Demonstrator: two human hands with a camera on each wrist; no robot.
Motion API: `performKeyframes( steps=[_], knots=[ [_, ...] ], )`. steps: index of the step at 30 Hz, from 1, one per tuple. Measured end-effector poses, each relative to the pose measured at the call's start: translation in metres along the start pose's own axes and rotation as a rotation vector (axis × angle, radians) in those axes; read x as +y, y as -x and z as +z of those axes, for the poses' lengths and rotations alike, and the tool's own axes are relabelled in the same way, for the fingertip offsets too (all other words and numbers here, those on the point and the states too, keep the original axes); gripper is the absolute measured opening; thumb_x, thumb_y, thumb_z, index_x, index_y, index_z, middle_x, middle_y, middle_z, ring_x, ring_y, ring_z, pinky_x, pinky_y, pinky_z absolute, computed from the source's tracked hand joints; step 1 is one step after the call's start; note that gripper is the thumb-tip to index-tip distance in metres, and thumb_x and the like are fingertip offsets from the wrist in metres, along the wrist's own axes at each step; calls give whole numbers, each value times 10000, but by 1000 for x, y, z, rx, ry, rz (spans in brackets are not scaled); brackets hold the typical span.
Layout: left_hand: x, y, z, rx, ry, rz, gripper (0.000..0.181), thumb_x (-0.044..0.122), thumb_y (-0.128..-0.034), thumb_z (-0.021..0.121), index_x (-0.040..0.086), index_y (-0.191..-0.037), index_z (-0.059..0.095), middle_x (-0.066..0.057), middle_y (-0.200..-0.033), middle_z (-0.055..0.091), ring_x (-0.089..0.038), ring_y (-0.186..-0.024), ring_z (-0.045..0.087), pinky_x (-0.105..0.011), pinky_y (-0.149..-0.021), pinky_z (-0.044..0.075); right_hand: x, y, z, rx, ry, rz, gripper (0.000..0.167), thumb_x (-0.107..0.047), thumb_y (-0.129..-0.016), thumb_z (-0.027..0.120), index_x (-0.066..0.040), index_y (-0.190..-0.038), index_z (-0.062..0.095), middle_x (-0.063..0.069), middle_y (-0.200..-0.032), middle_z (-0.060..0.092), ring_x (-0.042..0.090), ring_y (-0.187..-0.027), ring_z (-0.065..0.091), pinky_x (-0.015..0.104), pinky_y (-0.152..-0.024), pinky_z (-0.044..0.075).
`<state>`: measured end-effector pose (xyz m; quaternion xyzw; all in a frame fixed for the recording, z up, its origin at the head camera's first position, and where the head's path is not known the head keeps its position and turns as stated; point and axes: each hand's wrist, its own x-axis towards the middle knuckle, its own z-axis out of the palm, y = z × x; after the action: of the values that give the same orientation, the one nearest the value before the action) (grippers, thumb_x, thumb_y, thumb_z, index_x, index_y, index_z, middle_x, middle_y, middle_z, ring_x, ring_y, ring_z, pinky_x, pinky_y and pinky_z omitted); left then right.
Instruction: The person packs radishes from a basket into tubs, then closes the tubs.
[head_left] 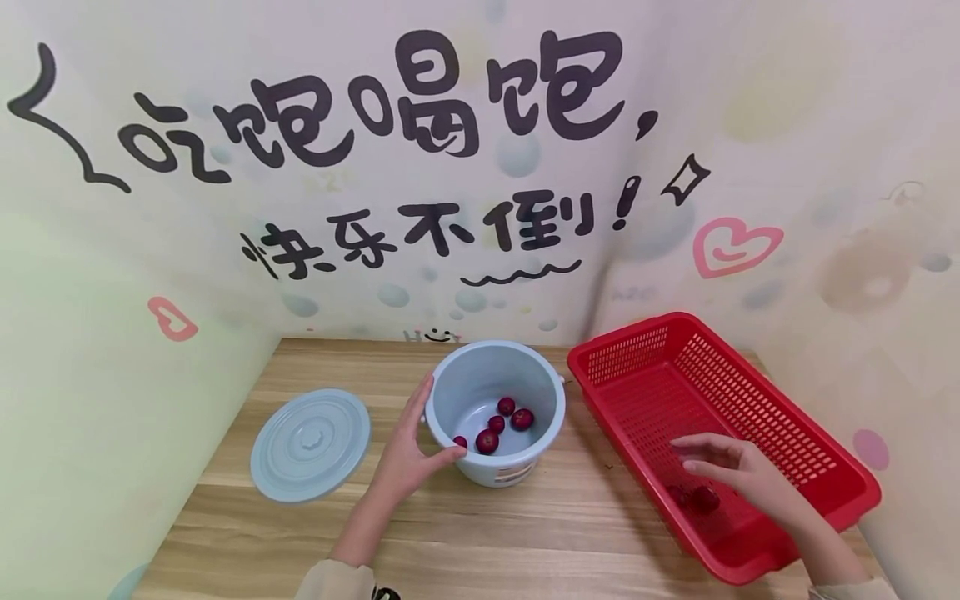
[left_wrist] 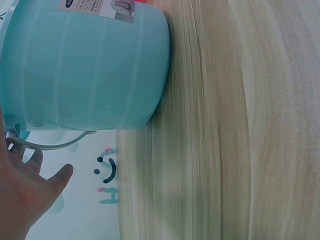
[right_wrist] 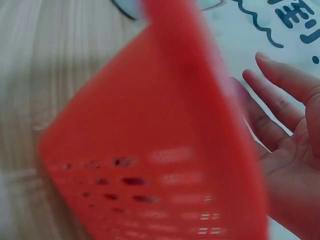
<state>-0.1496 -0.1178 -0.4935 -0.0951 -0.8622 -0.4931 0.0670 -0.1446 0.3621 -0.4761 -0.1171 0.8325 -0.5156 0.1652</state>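
Observation:
A light-blue bucket (head_left: 498, 467) stands upright on the table, with several small, round dark-red fruits (head_left: 487, 441) at its bottom. My left hand (head_left: 408, 454) rests against the bucket's left side, thumb at the rim and fingers spread along the outside. The left wrist view shows those fingers extended beside the wire handle (left_wrist: 50, 146). Over the red perforated basket (head_left: 637, 398), my right hand (head_left: 738, 473) hovers with loosely bent fingers and nothing in it. Below it lie a dark-red fruit (head_left: 703, 500) and what looks like another, shadowed, beside it.
A round light-blue lid (head_left: 311, 445) lies flat on the wooden table (head_left: 525, 542), left of the bucket. Behind the table rises a wall (head_left: 480, 208) with printed lettering. Another wall runs along the left. The basket's raised rim stands close to the bucket's right.

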Motion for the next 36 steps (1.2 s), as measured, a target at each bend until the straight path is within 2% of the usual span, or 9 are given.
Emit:
performKeyframes(
  steps=[4, 11, 15, 18, 24, 26, 30, 36],
  knots=[
    [0, 0, 0, 0, 3, 0, 1106, 311, -722, 890, 260, -1600, 220, -28, -1675, 218, -353, -1537, 215, -632, -1180, 290, 12, 0, 0, -73, -25, 35, 430, -182, -1011, 574, 32, -1382, 534, -135, -1193, 715, 73, -1027, 700, 249, -835, 598],
    [0, 0, 1, 2, -4, 4, 1110, 269, -722, 891, 250, -1602, 215, -45, -1675, 216, -367, -1533, 218, -647, -1170, 293, 28, -6, 0, -186, -101, 74, 466, -185, -1028, 539, 85, -1403, 476, 159, -1249, 691, 117, -1004, 720, 271, -855, 612],
    [0, 0, 1, 2, -6, 3, 1108, 274, -722, 890, 235, -1602, 218, -61, -1674, 217, -371, -1533, 216, -653, -1167, 290, 34, -10, 2, -250, -65, 70, 455, -180, -1024, 545, 85, -1391, 496, 198, -1253, 661, 67, -973, 698, 257, -841, 611],
    [1, 0, 1, 0, -7, -3, 1108, 282, -722, 890, 221, -1602, 219, -62, -1674, 216, -374, -1533, 214, -656, -1165, 292, 36, -12, 5, -263, 17, 71, 414, -183, -1010, 570, 54, -1349, 564, 170, -1214, 686, 25, -941, 674, 229, -812, 602],
    [2, 0, 0, -5, -5, -19, 1103, 264, -726, 887, 217, -1602, 219, -34, -1677, 209, -371, -1535, 210, -654, -1164, 295, 38, -14, 10, -181, 325, 68, 267, -168, -923, 682, -82, -1172, 730, 41, -1069, 734, -35, -870, 575, 160, -730, 518],
    [2, 0, 0, -4, -4, -17, 1103, 271, -725, 886, 222, -1602, 218, -36, -1677, 209, -372, -1535, 212, -656, -1162, 296, 37, -14, 13, -162, 392, 70, 235, -160, -891, 717, -110, -1118, 751, 3, -1018, 738, -27, -850, 566, 163, -720, 506],
    [1, 0, 0, -3, 1, -15, 1108, 280, -725, 886, 248, -1603, 212, -39, -1677, 208, -373, -1534, 212, -660, -1161, 294, 36, -14, 16, -141, 463, 54, 165, -162, -863, 746, -145, -1027, 758, -54, -934, 730, -21, -803, 561, 168, -704, 491],
    [1, 0, 0, -2, 5, -22, 1108, 286, -725, 888, 257, -1603, 212, -35, -1677, 208, -376, -1534, 212, -661, -1162, 291, 35, -13, 17, -139, 467, 63, 114, -157, -855, 752, -173, -968, 753, -75, -895, 715, -27, -781, 548, 163, -693, 479]
  ],
)
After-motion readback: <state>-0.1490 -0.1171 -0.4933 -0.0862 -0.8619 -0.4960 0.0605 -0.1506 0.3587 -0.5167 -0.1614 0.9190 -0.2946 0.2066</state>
